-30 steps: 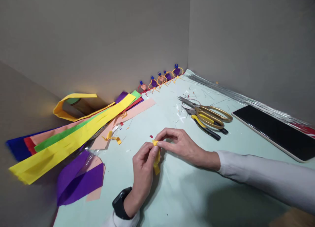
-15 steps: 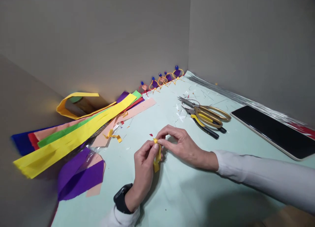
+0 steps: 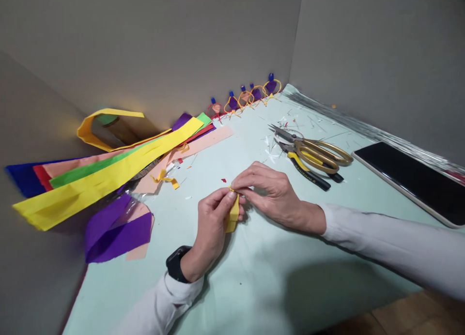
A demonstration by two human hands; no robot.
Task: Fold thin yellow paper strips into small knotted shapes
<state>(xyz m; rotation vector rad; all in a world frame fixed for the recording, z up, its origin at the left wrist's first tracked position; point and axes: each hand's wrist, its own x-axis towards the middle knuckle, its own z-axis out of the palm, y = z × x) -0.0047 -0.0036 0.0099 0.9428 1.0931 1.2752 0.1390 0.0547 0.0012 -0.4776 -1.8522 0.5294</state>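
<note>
Between my two hands is a small yellow strip [image 3: 232,219], paper or felt by its look, folded at its top end. My left hand [image 3: 215,214] pinches it between thumb and fingers, and the rest of the strip hangs below the fingertips. From the right, my right hand [image 3: 271,190] closes thumb and forefinger on the strip's top end. The fingers hide part of the fold. A tiny red scrap [image 3: 224,180] lies on the table just beyond my fingertips.
Coloured strips [image 3: 109,180] and a purple piece [image 3: 119,233] lie left. Gold-handled scissors [image 3: 319,153] rest over pliers [image 3: 308,173], beside a phone [image 3: 410,180]. Thin wires [image 3: 363,122] run along the right wall. Several small figures [image 3: 243,97] lean at the back; wire bits are scattered around.
The view has tilted down, so the table things sit higher. My right fingers have shifted over the strip's top, and its hanging part shows broader.
</note>
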